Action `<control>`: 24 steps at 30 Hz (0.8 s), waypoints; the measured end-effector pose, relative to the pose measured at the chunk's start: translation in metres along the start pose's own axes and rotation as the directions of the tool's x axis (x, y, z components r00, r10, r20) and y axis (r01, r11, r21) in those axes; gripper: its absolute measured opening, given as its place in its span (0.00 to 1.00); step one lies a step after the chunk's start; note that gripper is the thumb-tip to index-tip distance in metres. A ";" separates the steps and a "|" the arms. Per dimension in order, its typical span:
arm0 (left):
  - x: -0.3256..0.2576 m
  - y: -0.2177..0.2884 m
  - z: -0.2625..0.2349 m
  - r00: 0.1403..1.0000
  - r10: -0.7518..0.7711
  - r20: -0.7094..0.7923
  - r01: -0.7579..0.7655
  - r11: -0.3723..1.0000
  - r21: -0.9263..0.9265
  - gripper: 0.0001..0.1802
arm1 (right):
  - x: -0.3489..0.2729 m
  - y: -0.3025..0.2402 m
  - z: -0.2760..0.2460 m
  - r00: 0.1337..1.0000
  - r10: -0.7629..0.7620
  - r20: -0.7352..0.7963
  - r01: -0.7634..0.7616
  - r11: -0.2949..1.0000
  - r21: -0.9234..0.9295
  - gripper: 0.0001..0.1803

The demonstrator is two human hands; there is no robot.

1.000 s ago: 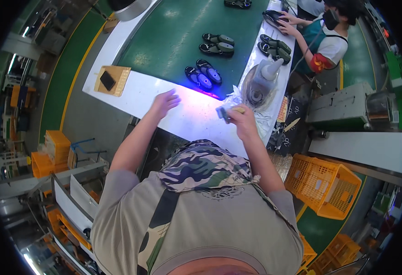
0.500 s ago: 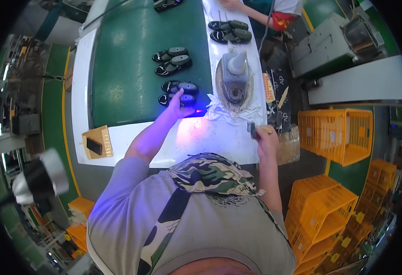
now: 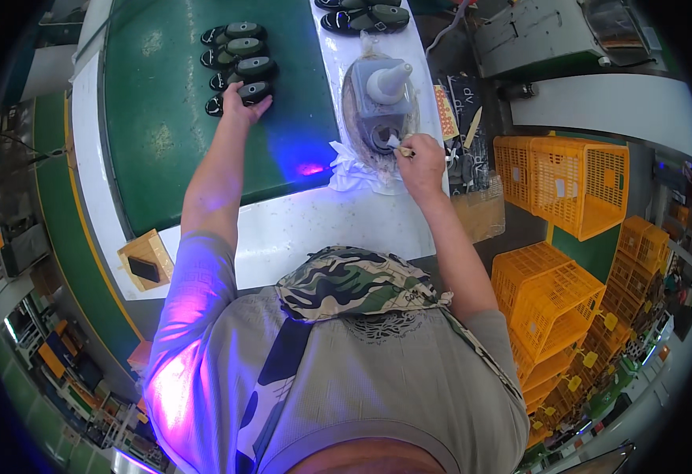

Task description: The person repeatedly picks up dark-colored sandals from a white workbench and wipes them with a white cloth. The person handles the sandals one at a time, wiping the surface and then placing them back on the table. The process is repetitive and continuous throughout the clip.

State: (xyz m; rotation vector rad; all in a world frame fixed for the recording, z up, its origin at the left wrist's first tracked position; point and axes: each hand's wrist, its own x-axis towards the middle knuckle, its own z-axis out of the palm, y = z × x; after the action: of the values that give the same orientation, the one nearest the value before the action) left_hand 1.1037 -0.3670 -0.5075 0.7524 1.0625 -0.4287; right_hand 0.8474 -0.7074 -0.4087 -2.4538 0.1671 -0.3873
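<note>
My left hand (image 3: 243,109) is closed around the near side of a black shoe (image 3: 253,91), the nearest in a row of dark shoes with grey-green insoles (image 3: 245,46) lying on the green surface (image 3: 172,150). Its thumb and fingers spread to either side of that shoe. At the right, my right hand (image 3: 423,164) pinches a small brush (image 3: 405,151) by its handle. The brush tip is at the round opening of a grey holder (image 3: 385,118), its bristles partly out of sight. A white nozzle bottle (image 3: 389,83) stands in the same holder.
A crumpled white cloth (image 3: 350,170) lies beside the holder. More shoes (image 3: 366,20) sit on the white table strip beyond. A dark phone-like slab (image 3: 143,268) rests on cardboard at left. Orange crates (image 3: 547,300) stand at the right.
The near pair of shoes has moved away from me, up against the other pair, with my left hand on it. My right hand has brought the brush forward to the grey holder. The view has shifted.
</note>
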 end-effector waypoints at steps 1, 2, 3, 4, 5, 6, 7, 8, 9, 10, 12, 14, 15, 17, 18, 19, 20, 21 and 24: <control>0.000 0.002 -0.001 0.998 -0.024 -0.052 0.022 0.999 -0.036 0.29 | 0.000 0.002 0.008 0.999 -0.035 0.002 0.035 0.999 -0.025 0.09; 0.002 0.001 -0.012 0.998 -0.006 0.063 0.006 1.000 -0.001 0.29 | 0.002 -0.001 0.010 0.998 -0.069 0.011 0.069 0.995 -0.066 0.09; 0.005 -0.002 -0.029 0.984 0.008 0.181 -0.014 0.999 0.035 0.29 | 0.005 -0.004 0.011 0.995 -0.101 0.017 0.102 0.989 -0.106 0.09; 0.007 -0.007 -0.047 0.955 0.017 0.296 -0.039 0.997 0.068 0.29 | 0.006 -0.007 0.013 0.991 -0.134 0.024 0.136 0.980 -0.146 0.09; 0.007 -0.010 -0.065 0.907 0.001 0.421 -0.042 0.995 0.087 0.29 | 0.006 -0.009 0.016 0.988 -0.155 0.026 0.157 0.974 -0.161 0.08; 0.007 -0.014 -0.084 0.869 -0.002 0.495 -0.077 0.987 0.139 0.29 | 0.007 -0.009 0.018 0.983 -0.182 0.029 0.184 0.967 -0.175 0.08; 0.006 -0.018 -0.101 0.825 -0.013 0.565 -0.113 0.976 0.187 0.30 | 0.008 -0.010 0.020 0.978 -0.207 0.034 0.210 0.959 -0.190 0.08; 0.000 -0.023 -0.115 0.775 -0.029 0.632 -0.152 0.961 0.230 0.30 | 0.007 -0.009 0.020 0.977 -0.206 0.058 0.213 0.956 -0.200 0.08; -0.010 -0.028 -0.124 0.758 -0.040 0.651 -0.167 0.953 0.253 0.31 | 0.007 -0.009 0.022 0.975 -0.206 0.078 0.218 0.953 -0.211 0.07; -0.020 -0.036 -0.134 0.741 -0.052 0.669 -0.182 0.944 0.276 0.32 | 0.006 -0.009 0.023 0.974 -0.206 0.098 0.223 0.949 -0.222 0.07; -0.053 -0.052 -0.141 0.686 -0.016 0.728 -0.236 0.941 0.244 0.34 | 0.007 -0.013 0.019 0.974 -0.209 0.084 0.223 0.950 -0.218 0.07; -0.107 -0.068 -0.126 0.600 0.080 0.796 -0.297 0.946 0.129 0.36 | 0.006 -0.015 0.014 0.968 -0.242 0.071 0.252 0.942 -0.223 0.07; -0.124 -0.071 -0.126 0.545 0.073 0.836 -0.261 0.962 0.086 0.36 | 0.007 -0.016 0.012 0.957 -0.281 0.067 0.289 0.931 -0.226 0.07; -0.139 -0.075 -0.129 0.618 0.109 0.779 -0.172 0.985 -0.002 0.36 | 0.007 -0.017 0.009 0.946 -0.303 0.118 0.324 0.913 -0.247 0.07; -0.148 -0.076 -0.129 0.653 0.123 0.748 -0.130 0.990 -0.049 0.36 | 0.006 -0.015 0.007 0.943 -0.286 0.172 0.324 0.908 -0.265 0.06; -0.156 -0.076 -0.128 0.679 0.158 0.717 -0.150 0.986 -0.075 0.32 | 0.004 -0.013 0.007 0.938 -0.266 0.224 0.324 0.903 -0.284 0.06; -0.159 -0.073 -0.130 0.677 0.205 0.707 -0.239 0.970 -0.052 0.32 | 0.005 -0.013 0.007 0.966 -0.157 0.204 0.206 0.946 -0.248 0.06; -0.161 -0.068 -0.131 0.672 0.252 0.697 -0.326 0.945 -0.028 0.32 | 0.005 -0.012 0.008 0.981 -0.045 0.189 0.085 0.974 -0.209 0.06; -0.179 -0.060 -0.132 0.604 0.372 0.705 -0.534 0.845 0.011 0.32 | 0.008 -0.003 0.012 0.934 0.299 0.193 -0.279 0.952 -0.125 0.08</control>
State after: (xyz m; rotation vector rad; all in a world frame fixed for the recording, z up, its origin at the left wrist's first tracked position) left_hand 0.9039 -0.3175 -0.4039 0.9333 0.0900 -0.3326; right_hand 0.8594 -0.6996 -0.4141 -2.4942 0.4600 0.0104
